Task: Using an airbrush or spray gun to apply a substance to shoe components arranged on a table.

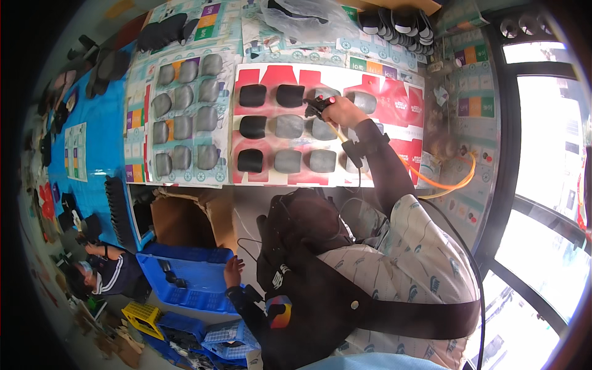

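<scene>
Gripping a dark spray gun (316, 107) at the far row, our right hand (343, 113) and forearm (390, 169) block part of the red-and-white sheet (394, 102), so we cannot count its grey pads (287, 127). We count four black pads (252, 127) there, twelve grey on the neighbouring sheet (225, 148). Our left hand (234, 271), loosely open, hangs beside a blue crate (209, 277).

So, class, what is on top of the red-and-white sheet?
Rows of curved pads, some black, some grey, lie on the red-and-white sheet. The right hand, the dark tool in its grip, and the forearm cover part; anything directly beneath them cannot be seen.
</scene>
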Demonstrator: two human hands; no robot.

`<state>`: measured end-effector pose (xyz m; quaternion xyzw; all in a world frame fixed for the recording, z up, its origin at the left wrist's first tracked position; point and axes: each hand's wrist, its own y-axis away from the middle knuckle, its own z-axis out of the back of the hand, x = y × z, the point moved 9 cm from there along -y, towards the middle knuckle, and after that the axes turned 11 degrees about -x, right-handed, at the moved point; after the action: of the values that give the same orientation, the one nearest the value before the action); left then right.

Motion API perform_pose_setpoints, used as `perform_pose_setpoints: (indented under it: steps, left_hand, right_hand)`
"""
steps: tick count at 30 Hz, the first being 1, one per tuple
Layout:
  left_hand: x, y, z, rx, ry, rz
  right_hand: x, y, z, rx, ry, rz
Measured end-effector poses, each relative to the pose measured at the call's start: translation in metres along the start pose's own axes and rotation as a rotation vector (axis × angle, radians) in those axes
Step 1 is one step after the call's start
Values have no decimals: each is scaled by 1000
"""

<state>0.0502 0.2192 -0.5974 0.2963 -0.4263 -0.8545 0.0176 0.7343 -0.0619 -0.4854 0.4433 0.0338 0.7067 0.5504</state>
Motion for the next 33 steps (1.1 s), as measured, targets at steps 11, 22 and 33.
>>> perform_pose_setpoints:
  steps: [11, 22, 33]
  left_hand:
    - [35, -11, 13, 1, 95, -77]
    - [87, -8, 17, -7, 152, -67]
    - [130, -11, 15, -3, 217, 44]
  right_hand:
    - [28, 48, -24, -97, 134, 160]
    - [72, 83, -67, -270, 239, 476]
    - [60, 102, -38, -337, 245, 412]
